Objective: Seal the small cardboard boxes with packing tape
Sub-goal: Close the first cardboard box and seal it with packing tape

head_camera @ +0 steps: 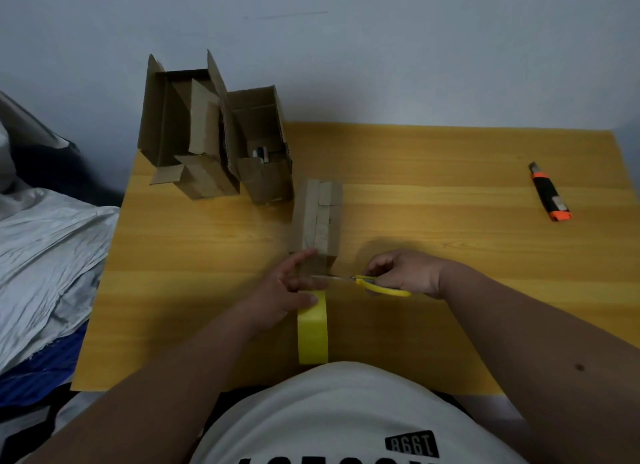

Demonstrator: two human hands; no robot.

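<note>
A small closed cardboard box (318,217) lies lengthwise in the middle of the yellow wooden table (433,172). Just in front of it stands a yellow roll of packing tape (312,328) on its edge. My left hand (284,290) grips the top of the roll, fingers reaching to the box's near end. My right hand (403,273) holds yellow-handled scissors (367,282), whose blades point left at the tape between roll and box. Two open cardboard boxes (187,131) (263,144) stand at the back left.
An orange and black utility knife (549,195) lies at the far right of the table. A grey wall rises behind the table. Crumpled grey and blue fabric (45,255) is heaped to the left, beyond the table's edge.
</note>
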